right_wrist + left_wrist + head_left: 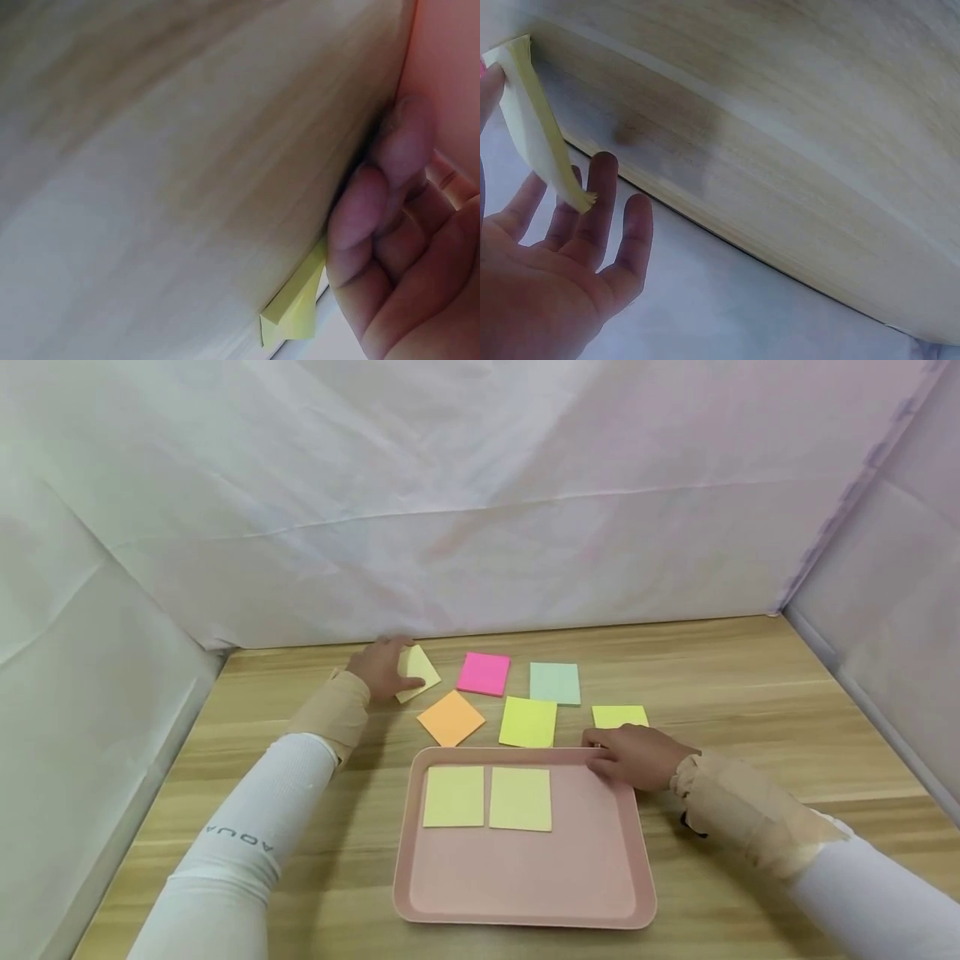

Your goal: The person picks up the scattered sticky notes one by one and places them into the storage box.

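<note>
At the back left of the table, my left hand [380,668] holds a pale yellow sticky note pad [420,672] between thumb and fingers. The left wrist view shows this pad edge-on and bent, with the thumb on its face. My right hand [643,755] grips the back right corner of the pink tray [523,917], fingers curled at its rim. Two pale yellow sticky note pads [453,797] lie side by side in the tray's back left part. Just behind the right hand is a bright yellow sticky note pad [619,716], partly covered by it.
Between the hands lie a pink pad [483,674], a mint green pad [555,683], an orange pad [451,719] turned cornerwise and a bright yellow pad [528,722] near the tray's back rim. White cloth walls [480,560] border the wooden table at the back and sides.
</note>
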The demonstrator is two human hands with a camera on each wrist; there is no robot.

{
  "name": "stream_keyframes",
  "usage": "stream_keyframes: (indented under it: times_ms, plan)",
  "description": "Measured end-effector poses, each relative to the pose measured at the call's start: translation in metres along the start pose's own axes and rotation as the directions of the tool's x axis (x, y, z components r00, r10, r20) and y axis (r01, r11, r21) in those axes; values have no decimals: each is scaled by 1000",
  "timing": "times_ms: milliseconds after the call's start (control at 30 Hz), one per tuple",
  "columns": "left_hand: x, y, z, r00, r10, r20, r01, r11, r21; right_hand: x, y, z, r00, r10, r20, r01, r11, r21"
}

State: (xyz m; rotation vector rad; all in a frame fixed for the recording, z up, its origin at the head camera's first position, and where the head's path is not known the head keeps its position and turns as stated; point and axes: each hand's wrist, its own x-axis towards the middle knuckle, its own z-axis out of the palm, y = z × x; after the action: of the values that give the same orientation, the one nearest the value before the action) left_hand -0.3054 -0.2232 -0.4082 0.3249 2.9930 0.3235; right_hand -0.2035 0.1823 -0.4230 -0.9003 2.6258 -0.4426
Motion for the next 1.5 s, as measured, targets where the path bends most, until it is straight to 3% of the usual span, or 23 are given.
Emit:
stream_keyframes:
  times_ms: [133,367,467,700,933,1100,1267,1400,1500]
  plan:
    - [-1,1,-2,1000,-16,-26,14,998,-59,0,3,-1,1000,-2,2,2,1000,-4]
    - [3,4,0,995,53,-85,-66,986,-155,-3,5,-2,1000,24,14,-23,1000,-3]
    - [2,6,0,994,51,-99,-69,980,-186,-2,5,-2,1000,12,3,-12,1000,0]
    - [-5,10,-1,997,17,-69,-30,980,-199,-2,4,-2,1000,12,10,-12,1000,15]
    - [-22,21,-8,992,46,-117,-68,980,-185,-2,6,-3,1000,-3,5,3,1000,7]
    - [-37,32,-20,982,101,-161,-129,976,-174,-2,5,-4,1000,-10,8,10,1000,15]
    - [-53,42,-31,955,197,-223,-231,964,-135,-3,4,-6,1000,-8,3,8,1000,15]
    - [-69,53,-39,930,278,-239,-326,926,-191,-3,3,-5,1000,-2,10,2,1000,26]
    - [-82,64,-44,919,341,-197,-383,890,-246,-3,3,-6,1000,-4,9,4,1000,26]
